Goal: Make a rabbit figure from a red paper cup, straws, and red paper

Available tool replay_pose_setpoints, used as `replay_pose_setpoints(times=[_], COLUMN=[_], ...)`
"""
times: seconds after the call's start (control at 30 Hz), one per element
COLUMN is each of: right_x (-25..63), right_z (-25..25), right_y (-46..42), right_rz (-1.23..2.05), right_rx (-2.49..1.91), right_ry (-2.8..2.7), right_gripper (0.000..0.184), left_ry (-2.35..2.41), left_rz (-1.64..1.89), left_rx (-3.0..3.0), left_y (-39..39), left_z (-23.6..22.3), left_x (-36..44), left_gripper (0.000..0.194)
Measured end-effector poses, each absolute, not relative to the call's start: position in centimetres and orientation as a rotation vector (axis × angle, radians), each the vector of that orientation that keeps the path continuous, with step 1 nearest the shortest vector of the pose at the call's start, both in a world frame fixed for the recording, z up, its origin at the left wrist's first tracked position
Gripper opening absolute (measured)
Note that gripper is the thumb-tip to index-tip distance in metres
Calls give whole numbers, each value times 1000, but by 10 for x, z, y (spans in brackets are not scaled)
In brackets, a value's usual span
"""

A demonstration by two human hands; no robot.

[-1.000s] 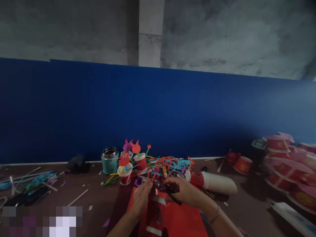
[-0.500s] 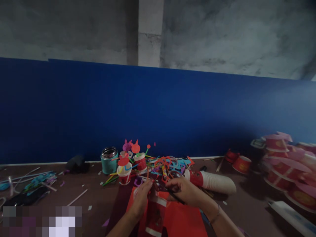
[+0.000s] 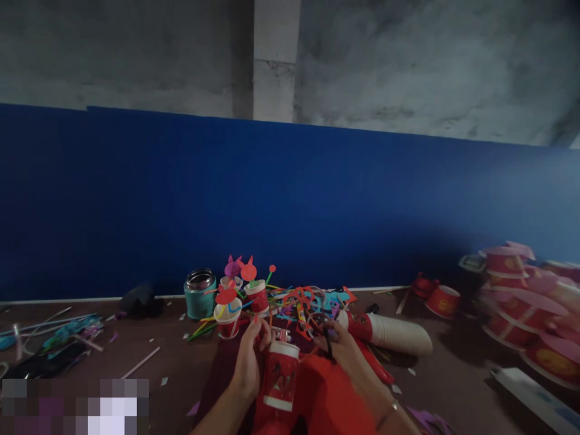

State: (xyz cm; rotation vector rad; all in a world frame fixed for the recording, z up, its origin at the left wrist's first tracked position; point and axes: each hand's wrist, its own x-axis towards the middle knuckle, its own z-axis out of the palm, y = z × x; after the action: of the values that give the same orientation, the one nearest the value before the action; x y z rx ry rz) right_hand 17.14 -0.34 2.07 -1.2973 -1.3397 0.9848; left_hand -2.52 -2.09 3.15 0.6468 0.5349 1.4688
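My left hand [image 3: 248, 362] is closed, fingertips pinched together just left of a red-and-white paper cup [image 3: 281, 376] with a dark picture on its side. A small red spot shows at those fingertips; I cannot make out what they hold. My right hand [image 3: 341, 345] is closed around a dark slender tool [image 3: 328, 343], whose working end is unclear. Under and in front of the hands spreads red paper [image 3: 333, 393], blurred at its edge. Behind the cup lies a small pale-and-red item [image 3: 283, 334].
Cups with animal cut-outs [image 3: 228, 317] stand beside a teal open flask [image 3: 200, 295]. Colourful paper scraps [image 3: 301, 299] pile behind the hands. A stack of white cups [image 3: 401, 334] lies at right, with red drum-like tubs [image 3: 512, 302] beyond. A blue panel [image 3: 290, 205] rises behind.
The hands have moved apart, the left going left and the right slightly right. The cup has shifted away from me and shows more fully. The dark tool now points more upright.
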Motion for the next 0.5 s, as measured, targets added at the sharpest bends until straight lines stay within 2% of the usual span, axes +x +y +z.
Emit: replay_pose_setpoints(times=[0.13,0.33,0.5], right_x=[155,150,156], right_z=[25,37,48], right_y=[-2,-1,-5], right_rz=[1007,951,874], right_rx=[-1193,-1026,-999], right_ry=[-1228,-1189,-1033], right_gripper=[39,39,44], left_ry=[647,817,681], left_rz=[1495,1394,1280], left_rx=[642,689,615], left_y=[-21,-16,-18], left_z=[24,15,17], left_x=[-23,-25,-27], left_gripper=[18,74,89])
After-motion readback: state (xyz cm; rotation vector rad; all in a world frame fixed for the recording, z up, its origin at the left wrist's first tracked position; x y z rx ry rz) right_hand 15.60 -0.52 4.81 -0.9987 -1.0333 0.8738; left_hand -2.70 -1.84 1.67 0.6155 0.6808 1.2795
